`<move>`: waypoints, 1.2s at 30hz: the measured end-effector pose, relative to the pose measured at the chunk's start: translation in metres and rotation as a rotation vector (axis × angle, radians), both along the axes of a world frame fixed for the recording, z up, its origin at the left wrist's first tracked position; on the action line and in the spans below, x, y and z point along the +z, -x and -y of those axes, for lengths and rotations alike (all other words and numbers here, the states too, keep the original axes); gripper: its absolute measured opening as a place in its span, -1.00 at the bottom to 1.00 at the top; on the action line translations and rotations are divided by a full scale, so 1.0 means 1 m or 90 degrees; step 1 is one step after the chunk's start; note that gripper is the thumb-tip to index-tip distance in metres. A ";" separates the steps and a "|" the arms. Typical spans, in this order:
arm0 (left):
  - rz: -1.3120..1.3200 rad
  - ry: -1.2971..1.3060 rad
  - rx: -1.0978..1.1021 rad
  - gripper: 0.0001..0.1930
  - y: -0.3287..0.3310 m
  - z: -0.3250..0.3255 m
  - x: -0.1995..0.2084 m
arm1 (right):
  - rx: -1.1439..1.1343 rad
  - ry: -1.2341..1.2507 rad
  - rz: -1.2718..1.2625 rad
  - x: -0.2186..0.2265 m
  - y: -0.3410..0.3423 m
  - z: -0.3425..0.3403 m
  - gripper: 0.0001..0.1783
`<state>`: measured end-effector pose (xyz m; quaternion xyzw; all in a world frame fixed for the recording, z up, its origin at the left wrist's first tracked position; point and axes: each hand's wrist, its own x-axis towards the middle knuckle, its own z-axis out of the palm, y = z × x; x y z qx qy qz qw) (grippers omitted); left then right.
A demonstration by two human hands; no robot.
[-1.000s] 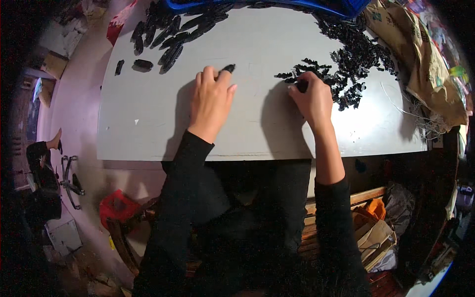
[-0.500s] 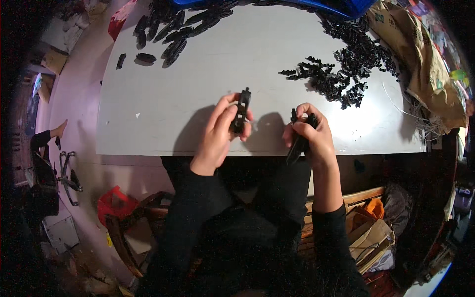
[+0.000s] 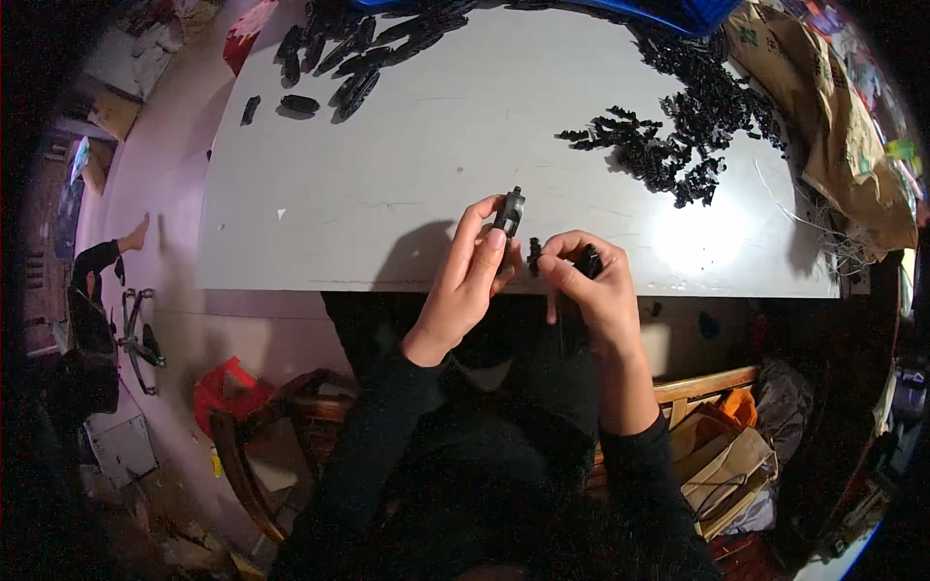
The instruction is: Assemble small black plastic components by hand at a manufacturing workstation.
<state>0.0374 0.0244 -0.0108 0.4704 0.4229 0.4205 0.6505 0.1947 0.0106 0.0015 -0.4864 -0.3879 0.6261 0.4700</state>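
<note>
Over the near edge of the white table (image 3: 387, 165), my left hand (image 3: 463, 290) grips a long black plastic part (image 3: 512, 208) upright between thumb and fingers. Close beside it, my right hand (image 3: 603, 300) pinches a small black toothed piece (image 3: 535, 254) at its fingertips. A second, longer black object (image 3: 588, 259) is tucked in the same hand, mostly hidden by the fingers. Long black parts (image 3: 358, 92) lie in a heap at the far left. On the right spreads a pile of small black pieces (image 3: 668, 160).
A blue container (image 3: 668, 17) stands at the far edge. Brown paper sacking (image 3: 809, 107) and tangled thin wire (image 3: 838, 242) line the right side. Below are a wooden bench with cardboard (image 3: 736, 474) and a red bag (image 3: 228, 387). Another person (image 3: 97, 261) is partly visible at far left.
My hands have come closer together. The left has shifted right with the long black part, and the right has moved slightly left, bringing the small piece beside it.
</note>
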 end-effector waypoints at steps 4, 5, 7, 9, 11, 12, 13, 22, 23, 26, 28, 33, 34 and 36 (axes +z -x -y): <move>-0.069 -0.139 0.000 -0.50 0.000 0.000 -0.001 | 0.006 0.020 -0.037 0.004 0.009 0.000 -0.89; -0.076 -0.128 -0.013 -0.48 0.003 0.000 -0.001 | 0.005 0.013 -0.050 0.003 0.011 0.000 -0.90; -0.085 -0.118 -0.023 -0.46 0.008 -0.001 0.000 | 0.035 0.006 -0.016 0.007 0.011 0.000 -0.91; -0.099 -0.121 -0.051 -0.47 0.010 -0.002 0.002 | 0.098 -0.097 0.126 0.008 0.012 0.000 -0.89; -0.147 -0.233 -0.093 -0.46 0.010 -0.005 -0.006 | 0.110 -0.070 0.145 0.011 0.011 -0.002 -0.89; -0.169 -0.294 -0.135 -0.43 0.011 -0.006 -0.006 | 0.091 -0.169 0.214 0.009 0.010 -0.004 -0.89; -0.140 -0.281 -0.164 -0.43 0.011 -0.002 -0.003 | 0.071 -0.269 0.282 0.008 0.010 -0.005 -0.90; -0.174 -0.299 -0.149 -0.41 0.016 0.004 -0.003 | 0.028 -0.178 0.300 0.017 0.016 0.000 -0.93; -0.185 -0.302 -0.150 -0.42 0.017 0.005 -0.003 | 0.024 -0.183 0.309 0.016 0.017 0.000 -0.92; -0.148 -0.255 -0.157 -0.42 0.022 0.008 0.002 | -0.055 -0.135 0.216 0.018 0.022 -0.001 -0.84; -0.081 -0.209 -0.160 -0.41 0.022 0.011 -0.001 | 0.027 -0.072 0.145 0.010 0.014 -0.001 -0.80; -0.031 -0.085 -0.217 -0.45 0.026 0.022 0.004 | 0.108 0.002 0.044 -0.008 0.013 0.011 -0.80; -0.064 -0.163 -0.179 -0.46 0.025 0.023 -0.005 | 0.107 0.004 0.045 -0.011 0.018 0.013 -0.80; -0.115 -0.215 -0.134 -0.48 0.026 0.024 -0.005 | -0.040 -0.143 0.177 -0.014 0.030 0.015 -0.83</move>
